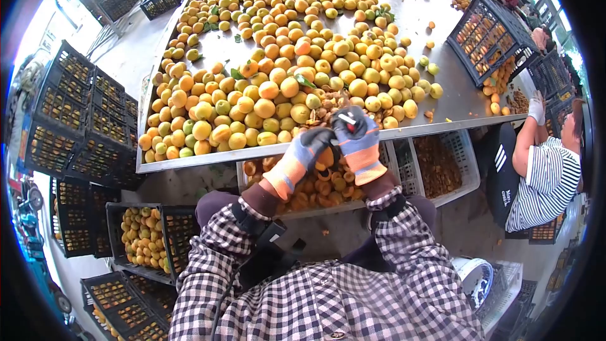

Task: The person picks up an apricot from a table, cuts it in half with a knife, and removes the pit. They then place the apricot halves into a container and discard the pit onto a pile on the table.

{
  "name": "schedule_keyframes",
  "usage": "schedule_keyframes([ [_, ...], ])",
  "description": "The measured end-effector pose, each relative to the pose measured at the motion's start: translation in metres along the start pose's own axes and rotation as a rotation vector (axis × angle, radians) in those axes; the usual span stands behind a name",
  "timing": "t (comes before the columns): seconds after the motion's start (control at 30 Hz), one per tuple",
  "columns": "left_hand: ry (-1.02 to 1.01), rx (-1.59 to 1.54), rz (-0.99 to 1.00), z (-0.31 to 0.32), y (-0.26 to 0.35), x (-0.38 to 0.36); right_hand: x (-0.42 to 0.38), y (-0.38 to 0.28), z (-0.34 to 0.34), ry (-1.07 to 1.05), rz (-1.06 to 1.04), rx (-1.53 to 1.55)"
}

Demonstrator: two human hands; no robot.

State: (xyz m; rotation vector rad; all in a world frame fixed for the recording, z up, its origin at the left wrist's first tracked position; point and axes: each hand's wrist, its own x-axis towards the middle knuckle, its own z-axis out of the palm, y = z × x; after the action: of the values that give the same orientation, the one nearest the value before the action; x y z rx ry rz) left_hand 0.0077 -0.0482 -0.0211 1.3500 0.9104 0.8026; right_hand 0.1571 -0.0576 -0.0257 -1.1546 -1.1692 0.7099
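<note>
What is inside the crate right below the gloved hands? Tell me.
Orange fruit, some looking split, lies in the crate. The left hand and right hand cover part of it, the metal table hides its far end, and fruit hides its floor.

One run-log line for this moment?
left hand: gloved | right hand: gloved, beside left | held items: unclear | table: heaped whole fruit | below: halved fruit
</note>
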Motion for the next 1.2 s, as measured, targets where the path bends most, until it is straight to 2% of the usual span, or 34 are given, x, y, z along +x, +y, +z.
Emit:
schedule_keyframes([
  [0.03, -0.15, 0.132, 0.098, -0.005, 0.009, -0.003, 0.004, -0.005, -0.004, -0.007, -0.007, -0.072],
  [0.07, -0.195, 0.122, 0.106, -0.004, 0.01, -0.005, 0.009, -0.007, -0.011, -0.012, -0.013, -0.144],
  [0.17, -0.187, 0.121, 0.133, -0.004, 0.017, -0.006, 0.014, 0.001, -0.022, -0.011, -0.05, -0.303],
  [0.23, -0.167, 0.161, 0.32, -0.009, 0.019, 0.0, 0.018, 0.002, -0.024, -0.025, -0.063, -0.33],
  [0.27, -0.099, 0.074, 0.29, -0.012, 0.015, 0.005, 0.018, 0.004, -0.025, -0.027, -0.041, -0.321],
  [0.33, 0.152, 0.322, 0.492, -0.033, 0.012, 0.025, 0.018, 0.003, -0.023, -0.024, -0.022, -0.307],
  [0.4, 0.489, 1.059, 0.483, -0.056, 0.017, 0.051, 0.018, -0.002, -0.022, -0.033, -0.084, -0.363],
  [0.47, 0.578, 1.244, 0.512, -0.068, 0.013, 0.069, 0.018, 0.026, -0.024, -0.029, -0.043, -0.271],
  [0.53, 0.557, 1.422, 0.388, -0.073, -0.001, 0.084, 0.018, 0.02, -0.021, -0.051, 0.0, -0.232],
  [0.57, 0.562, 1.482, 0.419, -0.072, -0.005, 0.088, 0.017, 0.009, -0.022, -0.081, 0.011, -0.318],
  [0.6, 0.567, 1.541, 0.45, -0.07, -0.009, 0.092, 0.017, 0.011, -0.021, -0.083, 0.033, -0.219],
  [0.67, 0.506, 1.562, 0.261, -0.067, -0.007, 0.095, 0.014, 0.008, -0.02, -0.067, 0.024, -0.237],
  [0.87, 0.517, 1.534, 0.338, -0.067, -0.009, 0.089, 0.011, -0.004, -0.028, -0.101, 0.04, -0.319],
  [0.93, 0.514, 1.345, 0.384, -0.062, 0.0, 0.08, 0.011, -0.002, -0.032, -0.141, 0.094, -0.31],
  [1.0, 0.519, 1.103, 0.583, -0.06, 0.008, 0.071, 0.008, 0.0, -0.031, -0.114, 0.06, -0.255],
  [1.07, 0.388, 0.641, 0.62, -0.069, -0.004, 0.075, 0.007, 0.003, -0.029, -0.098, 0.026, -0.197],
  [1.1, 0.389, 0.644, 0.619, -0.065, 0.0, 0.067, 0.007, 0.005, -0.028, -0.109, 0.07, -0.164],
  [1.17, 0.072, -0.438, 0.28, -0.048, 0.018, 0.043, 0.005, 0.003, -0.024, -0.12, 0.116, -0.131],
  [1.2, 0.073, -0.439, 0.278, -0.044, 0.023, 0.037, 0.004, -0.002, -0.02, -0.114, 0.091, -0.026],
])
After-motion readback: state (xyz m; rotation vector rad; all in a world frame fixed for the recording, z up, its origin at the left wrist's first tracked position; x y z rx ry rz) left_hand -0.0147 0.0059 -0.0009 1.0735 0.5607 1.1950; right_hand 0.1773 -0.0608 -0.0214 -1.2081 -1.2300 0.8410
